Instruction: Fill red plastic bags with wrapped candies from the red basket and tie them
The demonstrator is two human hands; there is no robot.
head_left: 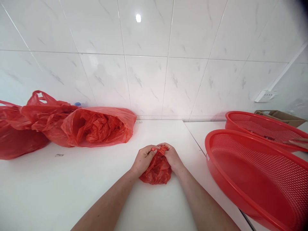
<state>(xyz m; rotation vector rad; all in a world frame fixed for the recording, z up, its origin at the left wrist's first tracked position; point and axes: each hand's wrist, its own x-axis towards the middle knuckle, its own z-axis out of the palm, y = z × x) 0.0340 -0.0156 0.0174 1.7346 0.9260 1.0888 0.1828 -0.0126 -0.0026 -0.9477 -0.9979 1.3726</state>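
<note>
Held near table (72,192) centre: crumpled red bag (157,171), thin, crinkly plastic; contents indiscernible, contact with surface unclear. Pinched closely at gathered top by left hand (143,159) and right hand (172,157), some fingertips hidden in folds. Leftward, open bag (128,123), rounded, stuffed with wrinkled film (103,128); beyond, far bag (21,138), cut off. Rightward, cropped basket (255,183), oval, perforated plastic, overlapping second basket (250,121); co-worker's hand (300,143) there, truncated, grip unclear.

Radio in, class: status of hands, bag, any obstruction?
Left hand, right hand: both gripping crumpled red bag. Nearer red basket right of hands, not blocking.
</note>
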